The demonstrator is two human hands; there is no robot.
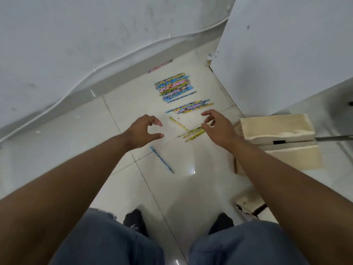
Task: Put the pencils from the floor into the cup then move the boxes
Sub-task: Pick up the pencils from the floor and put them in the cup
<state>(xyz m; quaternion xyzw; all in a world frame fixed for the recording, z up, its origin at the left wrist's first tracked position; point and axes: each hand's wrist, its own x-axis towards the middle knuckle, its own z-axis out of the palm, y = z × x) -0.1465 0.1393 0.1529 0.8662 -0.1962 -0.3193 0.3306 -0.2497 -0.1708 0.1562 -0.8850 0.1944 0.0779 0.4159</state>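
You've got a glossy tiled floor (183, 169) here, reflections everywhere. The pencils (174, 86) look smooth with printed wraps, the boxes (275, 127) are pale matt cardboard, and the wall (76, 44) is scuffed matt paint.

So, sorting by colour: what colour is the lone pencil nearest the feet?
Blue; the lone pencil shows clearly in the head view.

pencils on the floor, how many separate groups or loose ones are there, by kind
Large stacks: 2, the big stack and the flatter row.
Yellow cluster: 1.
Loose singles: 3, yellow pencil, blue pencil, pink pencil.
Total: 6.
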